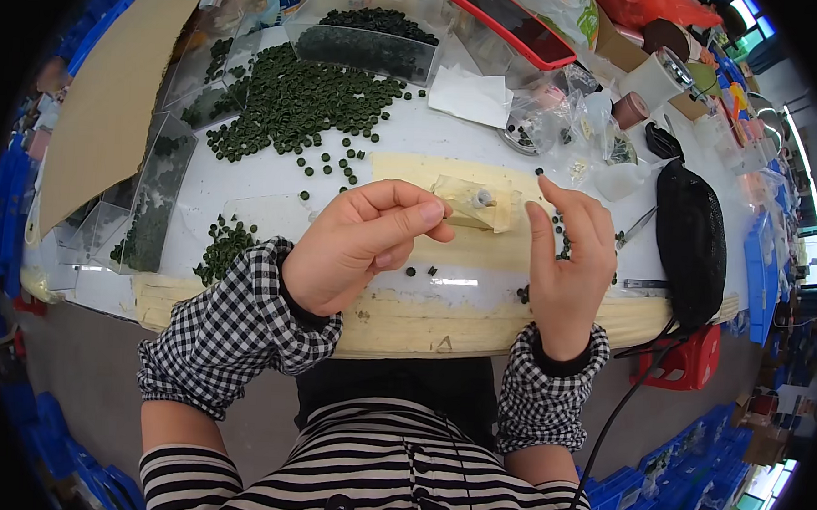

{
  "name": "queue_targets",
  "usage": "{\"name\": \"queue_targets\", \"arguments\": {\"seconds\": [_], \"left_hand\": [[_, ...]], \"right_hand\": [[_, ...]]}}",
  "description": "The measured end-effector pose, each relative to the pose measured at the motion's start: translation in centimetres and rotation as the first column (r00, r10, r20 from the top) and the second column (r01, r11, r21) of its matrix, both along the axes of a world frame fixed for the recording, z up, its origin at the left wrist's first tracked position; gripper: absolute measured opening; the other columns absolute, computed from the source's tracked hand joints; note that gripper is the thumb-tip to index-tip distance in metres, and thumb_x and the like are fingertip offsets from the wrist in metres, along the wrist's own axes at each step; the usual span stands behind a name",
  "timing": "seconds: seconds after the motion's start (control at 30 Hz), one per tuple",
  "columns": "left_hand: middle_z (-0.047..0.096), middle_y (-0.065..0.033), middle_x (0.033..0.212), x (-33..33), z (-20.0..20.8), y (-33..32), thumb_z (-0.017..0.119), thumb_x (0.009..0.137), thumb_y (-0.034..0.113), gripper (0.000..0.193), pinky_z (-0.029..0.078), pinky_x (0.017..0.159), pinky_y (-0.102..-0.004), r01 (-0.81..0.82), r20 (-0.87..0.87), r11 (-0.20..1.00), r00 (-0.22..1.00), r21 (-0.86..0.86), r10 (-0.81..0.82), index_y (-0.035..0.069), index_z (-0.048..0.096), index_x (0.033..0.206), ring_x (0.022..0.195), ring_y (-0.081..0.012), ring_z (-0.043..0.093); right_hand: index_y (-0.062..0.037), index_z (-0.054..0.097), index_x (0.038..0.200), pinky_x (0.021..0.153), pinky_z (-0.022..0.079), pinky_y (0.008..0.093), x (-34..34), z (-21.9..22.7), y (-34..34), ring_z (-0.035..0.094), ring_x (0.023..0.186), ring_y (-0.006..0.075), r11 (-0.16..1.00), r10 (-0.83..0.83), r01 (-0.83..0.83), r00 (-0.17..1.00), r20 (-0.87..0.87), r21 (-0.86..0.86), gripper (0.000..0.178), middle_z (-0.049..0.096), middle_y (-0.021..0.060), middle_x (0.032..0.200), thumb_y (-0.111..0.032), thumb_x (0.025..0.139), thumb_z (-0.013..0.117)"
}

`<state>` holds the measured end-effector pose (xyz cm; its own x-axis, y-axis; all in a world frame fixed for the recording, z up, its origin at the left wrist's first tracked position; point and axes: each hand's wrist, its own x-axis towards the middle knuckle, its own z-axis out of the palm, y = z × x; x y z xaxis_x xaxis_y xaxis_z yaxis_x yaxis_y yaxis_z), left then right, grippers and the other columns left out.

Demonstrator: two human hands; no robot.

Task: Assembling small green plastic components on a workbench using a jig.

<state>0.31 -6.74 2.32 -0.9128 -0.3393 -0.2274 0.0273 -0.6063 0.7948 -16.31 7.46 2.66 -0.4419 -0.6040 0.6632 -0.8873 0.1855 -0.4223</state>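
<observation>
taped pad point(459, 203), left hand point(359, 237) overlapping, green beads point(297, 100) beyond, black pouch point(692, 240) right

On the table point(239, 179), at the dial's centre: block point(455, 191) on a sheet point(403, 168). From there, left hand point(364, 235) at eight o'clock, right hand point(573, 248) at four, both near it. At ten, heap of pellets point(297, 100); behind it, at eleven, bin point(367, 60) with more pellets inside. At twelve, napkin point(470, 95), with phone point(514, 27) beyond. At three, tweezers point(639, 226), then pouch point(690, 244) farther out. Between nine and ten, past the heap, cardboard point(119, 96).
</observation>
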Motion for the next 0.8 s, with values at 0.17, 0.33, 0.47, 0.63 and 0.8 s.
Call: {"name": "queue_targets", "arguments": {"seconds": [0.17, 0.33, 0.47, 0.63, 0.8], "left_hand": [[0.064, -0.0061, 0.091, 0.0, 0.5, 0.6, 0.054, 0.094, 0.012, 0.016, 0.032, 0.049, -0.0148, -0.023, 0.012, 0.999, 1.0, -0.03, 0.024, 0.004, 0.06, 0.105, 0.052, -0.0023, 0.034], [0.064, -0.0066, 0.092, 0.0, 0.4, 0.3, 0.054, 0.093, 0.011, 0.018, 0.032, 0.049, -0.0149, -0.004, 0.024, 1.0, 1.0, -0.011, 0.005, 0.004, 0.059, 0.109, 0.052, -0.0025, 0.034], [0.065, -0.007, 0.094, 0.1, 0.0, 0.3, 0.054, 0.093, 0.01, 0.02, 0.032, 0.049, -0.0149, 0.009, -0.029, 1.0, 1.0, -0.007, -0.009, 0.005, 0.059, 0.112, 0.053, -0.0025, 0.033], [0.065, -0.0073, 0.097, 0.0, -0.1, 0.4, 0.053, 0.093, 0.009, 0.02, 0.032, 0.05, -0.0153, 0.025, -0.064, 1.0, 0.998, 0.006, -0.024, 0.004, 0.06, 0.112, 0.053, -0.0026, 0.033], [0.065, -0.0075, 0.096, -0.2, -0.1, 0.6, 0.054, 0.093, 0.008, 0.019, 0.033, 0.051, -0.0162, 0.034, -0.005, 0.999, 0.999, -0.025, -0.034, 0.004, 0.06, 0.11, 0.053, -0.0025, 0.034]], "right_hand": [[-0.0027, 0.065, 0.083, 0.067, 0.043, 0.0349, -4.1, -0.3, 2.9, 0.055, 0.076, 0.0258, 0.962, -0.15, 0.165, 0.985, -0.084, 0.219, 0.009, 0.061, 0.0072, 0.079, -0.005, 0.075, 0.068], [-0.0037, 0.064, 0.079, 0.07, 0.042, 0.0363, -4.9, -0.8, 2.9, 0.053, 0.076, 0.0261, 0.938, -0.088, 0.127, 0.987, -0.132, 0.322, 0.008, 0.059, 0.0062, 0.076, -0.004, 0.072, 0.068], [-0.0033, 0.063, 0.078, 0.071, 0.042, 0.0365, -5.0, -0.9, 2.6, 0.053, 0.078, 0.026, 0.934, -0.09, 0.129, 0.988, -0.128, 0.334, 0.008, 0.059, 0.0063, 0.076, -0.004, 0.072, 0.068], [-0.002, 0.062, 0.079, 0.07, 0.042, 0.035, -4.9, -0.9, 2.4, 0.052, 0.076, 0.0257, 0.959, -0.1, 0.125, 0.989, -0.113, 0.254, 0.006, 0.058, 0.0074, 0.077, -0.001, 0.074, 0.066], [-0.0024, 0.062, 0.08, 0.072, 0.041, 0.0301, 0.1, 0.8, 2.0, 0.053, 0.079, 0.0221, 0.994, 0.103, -0.089, 0.966, 0.237, -0.065, 0.005, 0.06, 0.0074, 0.08, 0.0, 0.077, 0.066]]}}
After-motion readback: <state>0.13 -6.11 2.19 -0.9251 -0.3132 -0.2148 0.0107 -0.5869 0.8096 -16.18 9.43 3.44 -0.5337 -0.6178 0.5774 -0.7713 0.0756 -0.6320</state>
